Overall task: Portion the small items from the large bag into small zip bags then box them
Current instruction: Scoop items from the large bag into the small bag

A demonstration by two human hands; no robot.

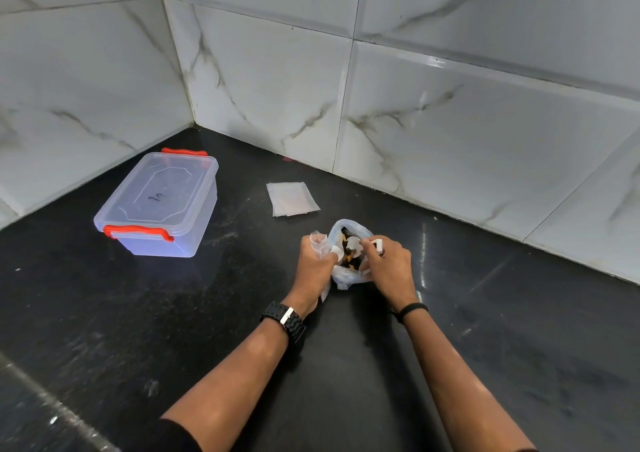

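Portioning is the step in hand, and both your hands are at the crumpled pale-blue plastic bag (346, 275) sitting on the black speckled stone counter (173, 313), a little right of centre and near you. Your left hand (313, 268) is curled around a small clear zip bag (318, 242), its crinkled mouth poking up above your knuckles just left of the large bag's opening. Your right hand (389, 264) reaches into that opening with fingers bent, pinching what look like small white pieces (375, 243); the contents are a dark and yellowish mix (348, 261), too small to name. To do this well, I would hold the zip bag's mouth spread wide with your left thumb and forefinger and bring it right against the large bag's rim, so anything you drop falls back in rather than onto the counter. Take modest pinches; the thin film will likely collapse if you push hard. Keep the seal strip free of crumbs, or it may not close. The stack of flat clear zip bags (292, 198) lies just beyond, towards the marble-patterned wall tiles (450, 122), within easy reach for the next portion. The translucent plastic box with red-orange clip handles (159, 205) stands well apart at the far left, lid on, so it will need unclipping before anything goes in.
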